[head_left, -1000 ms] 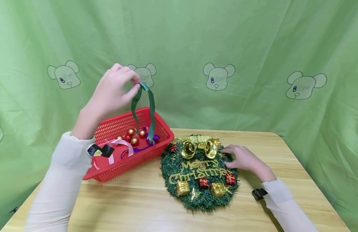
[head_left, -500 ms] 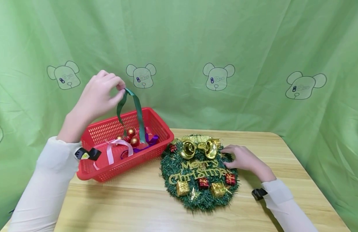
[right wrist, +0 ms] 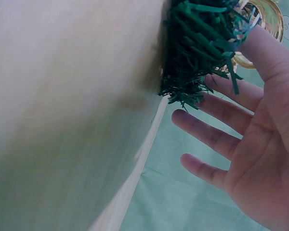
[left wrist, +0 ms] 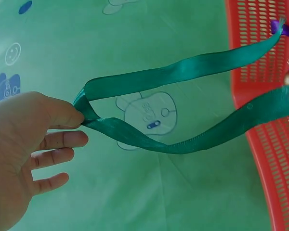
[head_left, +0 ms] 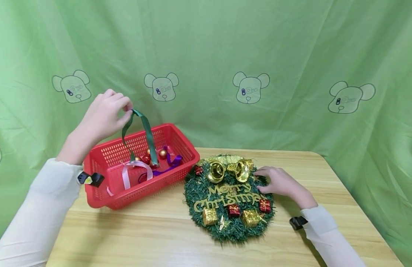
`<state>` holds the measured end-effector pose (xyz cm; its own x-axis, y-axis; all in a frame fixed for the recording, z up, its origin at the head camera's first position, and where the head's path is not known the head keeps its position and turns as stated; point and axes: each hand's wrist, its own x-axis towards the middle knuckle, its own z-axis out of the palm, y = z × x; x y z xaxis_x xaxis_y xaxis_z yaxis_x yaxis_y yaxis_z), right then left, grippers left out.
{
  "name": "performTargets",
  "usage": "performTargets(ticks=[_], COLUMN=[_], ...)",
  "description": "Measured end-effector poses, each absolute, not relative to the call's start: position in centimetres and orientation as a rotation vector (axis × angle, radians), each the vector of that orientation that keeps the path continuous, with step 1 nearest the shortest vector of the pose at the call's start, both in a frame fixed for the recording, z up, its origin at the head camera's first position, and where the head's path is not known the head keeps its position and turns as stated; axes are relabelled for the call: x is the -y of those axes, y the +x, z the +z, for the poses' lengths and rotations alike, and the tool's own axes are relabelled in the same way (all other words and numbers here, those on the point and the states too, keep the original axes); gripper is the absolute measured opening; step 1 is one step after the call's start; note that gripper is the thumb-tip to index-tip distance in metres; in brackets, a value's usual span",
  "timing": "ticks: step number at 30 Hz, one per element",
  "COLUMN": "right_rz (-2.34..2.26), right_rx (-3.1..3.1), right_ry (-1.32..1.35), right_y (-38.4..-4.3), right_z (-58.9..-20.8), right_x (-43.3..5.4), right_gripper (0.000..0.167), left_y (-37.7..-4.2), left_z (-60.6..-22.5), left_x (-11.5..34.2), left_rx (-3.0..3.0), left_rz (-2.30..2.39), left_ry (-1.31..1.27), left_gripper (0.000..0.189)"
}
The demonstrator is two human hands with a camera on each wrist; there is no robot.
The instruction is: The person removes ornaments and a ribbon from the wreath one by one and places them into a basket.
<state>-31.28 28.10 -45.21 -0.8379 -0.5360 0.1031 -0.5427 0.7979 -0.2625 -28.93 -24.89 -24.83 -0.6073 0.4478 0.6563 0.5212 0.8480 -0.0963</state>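
Between thumb and index finger, my left hand (head_left: 104,116) pinches a green satin ribbon (head_left: 147,129), which hangs in a loop from the fingertips. Its two loose ends dip into the red plastic basket (head_left: 186,163). In the left wrist view the ribbon (left wrist: 197,67) spreads wide, and the other fingers stand away from it. My right hand (head_left: 281,181) holds the right edge of a Christmas wreath (head_left: 236,231), thumb and index finger on either side of some green tinsel. In the right wrist view, the tinsel (right wrist: 197,53) partly hides these fingertips.
Red and gold baubles (head_left: 163,154), a pink ribbon (head_left: 126,176) and a purple ribbon (head_left: 174,163) lie in the basket. Gold bells (head_left: 216,171), lettering and small gift boxes decorate the wreath. Behind the wooden table (head_left: 159,241) hangs a green curtain (head_left: 206,37).
My left hand has moved left and down with the green ribbon, whose ends have shifted left over the baubles. The right hand and the wreath have stayed in place.
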Motion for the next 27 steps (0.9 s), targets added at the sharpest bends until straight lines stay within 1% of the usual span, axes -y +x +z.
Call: performTargets(ticks=[14, 19, 27], right_rz=[0.438, 0.446, 0.444], right_rx=[2.957, 2.961, 2.962], right_ry=[0.89, 0.887, 0.881], right_y=[-31.3, -31.3, -31.3], right_z=[-45.2, -45.3, -45.3], right_x=[-28.0, -28.0, -28.1], right_gripper=[0.056, 0.056, 0.057], left_y=[-29.2, -29.4, -29.4], left_z=[-26.4, -26.8, -27.2], left_x=[26.5, 27.0, 27.5], left_rx=[2.409, 2.454, 2.64], left_rz=[-0.068, -0.038, -0.006], left_ry=[-0.659, -0.643, -0.591], left_gripper=[0.002, 0.004, 0.003])
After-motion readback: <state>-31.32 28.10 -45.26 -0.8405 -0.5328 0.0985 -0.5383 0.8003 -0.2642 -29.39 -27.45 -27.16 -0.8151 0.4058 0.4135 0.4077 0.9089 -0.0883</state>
